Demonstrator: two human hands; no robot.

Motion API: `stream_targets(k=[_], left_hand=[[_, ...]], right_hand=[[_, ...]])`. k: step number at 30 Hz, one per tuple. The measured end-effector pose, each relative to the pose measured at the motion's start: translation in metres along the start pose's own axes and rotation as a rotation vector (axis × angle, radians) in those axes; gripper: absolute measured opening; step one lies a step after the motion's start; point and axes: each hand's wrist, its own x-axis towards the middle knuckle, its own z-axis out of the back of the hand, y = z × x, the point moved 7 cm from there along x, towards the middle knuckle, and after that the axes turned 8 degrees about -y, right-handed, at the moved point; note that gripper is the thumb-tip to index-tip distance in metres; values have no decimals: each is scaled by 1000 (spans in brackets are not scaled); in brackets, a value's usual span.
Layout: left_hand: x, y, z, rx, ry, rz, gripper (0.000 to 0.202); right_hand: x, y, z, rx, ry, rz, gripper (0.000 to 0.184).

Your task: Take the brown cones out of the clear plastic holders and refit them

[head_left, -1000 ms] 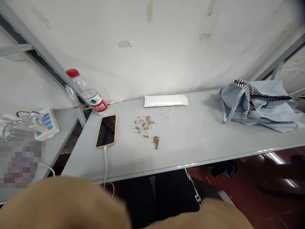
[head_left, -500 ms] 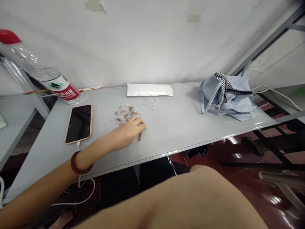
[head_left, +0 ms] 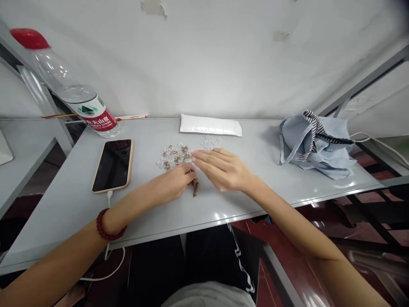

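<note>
My left hand [head_left: 175, 181] is closed, its thumb and fingers pinched together low over the table, and whatever is between them is hidden. From the right my right hand [head_left: 223, 169] comes in, fingers pressed together and tips close to the left fingertips; anything in them is too small to make out. Just below the left fingertips lies a short row of small brown pieces [head_left: 195, 188]. Beyond the left hand spreads a pile of small clear pieces with brown parts [head_left: 172, 155]. A smaller heap of clear pieces [head_left: 211, 141] lies behind the right hand.
A white flat packet [head_left: 211, 125] lies along the wall. To the left are a phone [head_left: 113, 166] with a cable plugged in and a red-capped water bottle [head_left: 92, 108]. Crumpled light-blue cloth [head_left: 319, 143] rests at the right end of the grey table [head_left: 255, 187].
My right arm, before a large blur across the lower view, has swung forward so its hand meets my left hand over the table. The left hand stays by the brown pieces. The view has shifted slightly.
</note>
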Motion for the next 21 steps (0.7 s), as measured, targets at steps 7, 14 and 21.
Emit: stream_targets(k=[7, 14, 21], left_hand=[[-2, -5, 0, 110, 96, 37, 35], [-4, -13, 5, 99, 163, 101, 37], [-2, -8, 0, 112, 147, 104, 24]], right_hand=[[-41, -105, -53, 35, 48, -320, 22], [-79, -148, -38, 328, 63, -844, 28], [-82, -140, -50, 290, 250, -731, 29]])
